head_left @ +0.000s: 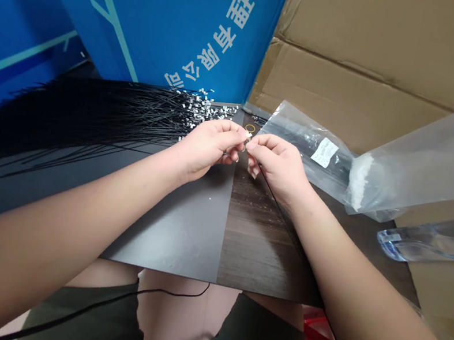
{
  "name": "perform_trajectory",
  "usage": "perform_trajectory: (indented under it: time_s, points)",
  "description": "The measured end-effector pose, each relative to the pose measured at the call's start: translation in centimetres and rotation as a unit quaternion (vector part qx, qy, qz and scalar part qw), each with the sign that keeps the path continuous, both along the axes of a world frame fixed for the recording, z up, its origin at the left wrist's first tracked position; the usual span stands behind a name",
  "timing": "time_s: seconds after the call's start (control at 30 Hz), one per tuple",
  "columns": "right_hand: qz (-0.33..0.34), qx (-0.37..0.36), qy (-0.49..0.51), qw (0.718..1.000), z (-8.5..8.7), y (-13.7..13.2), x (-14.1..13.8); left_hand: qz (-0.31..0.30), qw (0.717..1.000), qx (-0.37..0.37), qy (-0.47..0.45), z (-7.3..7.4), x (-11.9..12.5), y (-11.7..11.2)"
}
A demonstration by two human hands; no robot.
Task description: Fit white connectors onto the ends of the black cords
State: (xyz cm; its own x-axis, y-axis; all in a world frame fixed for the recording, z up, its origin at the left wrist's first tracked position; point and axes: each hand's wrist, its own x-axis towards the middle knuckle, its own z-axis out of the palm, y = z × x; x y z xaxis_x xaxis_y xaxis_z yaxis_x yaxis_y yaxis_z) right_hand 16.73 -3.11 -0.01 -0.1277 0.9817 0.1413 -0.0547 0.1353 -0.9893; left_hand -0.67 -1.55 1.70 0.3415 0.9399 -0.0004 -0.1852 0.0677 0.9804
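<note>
The left hand pinched a tiny white piece in its grip above the counter; the right hand, fingertips pressed together just beside it, pinched a black wire running below the forearm. Bundled wires lay at left.

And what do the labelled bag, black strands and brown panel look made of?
Labelled bag: glossy clear plastic film, since it glints and creases. Black strands: perhaps plastic or coated cord, being thin and fairly straight; finish unclear. Brown panel: probably matte cardboard, by its colour and creased fold.
</note>
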Motion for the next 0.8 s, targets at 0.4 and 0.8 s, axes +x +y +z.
perform_trajectory:
  time_s: [0.4, 0.8]
  points:
    - [-0.003, 0.001, 0.004, 1.000, -0.10, 0.05, 0.06, -0.006, 1.000, 0.013, -0.002, -0.05, -0.12, 0.03]
    - [-0.020, -0.010, 0.007, 1.000, -0.08, 0.07, -0.16, -0.004, 0.999, 0.033, 0.008, -0.27, -0.16, 0.15]
